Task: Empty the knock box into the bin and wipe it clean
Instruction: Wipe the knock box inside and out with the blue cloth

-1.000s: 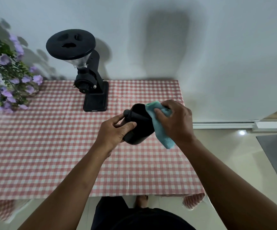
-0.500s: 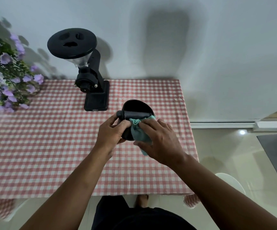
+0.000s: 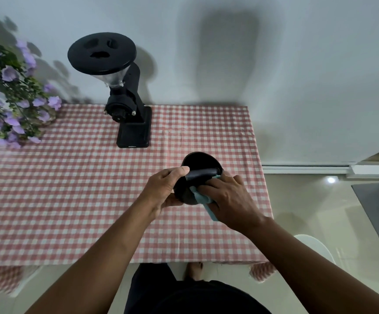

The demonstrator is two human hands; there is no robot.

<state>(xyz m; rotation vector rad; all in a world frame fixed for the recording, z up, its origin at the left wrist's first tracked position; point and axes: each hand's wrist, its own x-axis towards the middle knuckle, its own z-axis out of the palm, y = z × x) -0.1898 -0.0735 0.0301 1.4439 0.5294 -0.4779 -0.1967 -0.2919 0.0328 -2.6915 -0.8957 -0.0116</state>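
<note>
The black round knock box with its knock bar across the mouth is held above the right part of the table, its opening facing up and towards me. My left hand grips its left side, thumb on the end of the bar. My right hand presses a light blue cloth against the box's near outer wall, under the bar. Most of the cloth is hidden under my fingers.
A black coffee grinder stands at the back of the red-checked table. Purple flowers fill the far left corner. A white rounded object sits on the floor to the right, below the table edge.
The knock box has turned from lying on its side to mouth-up and shifted slightly right. My right hand with the cloth moved from the rim down to the near outer wall.
</note>
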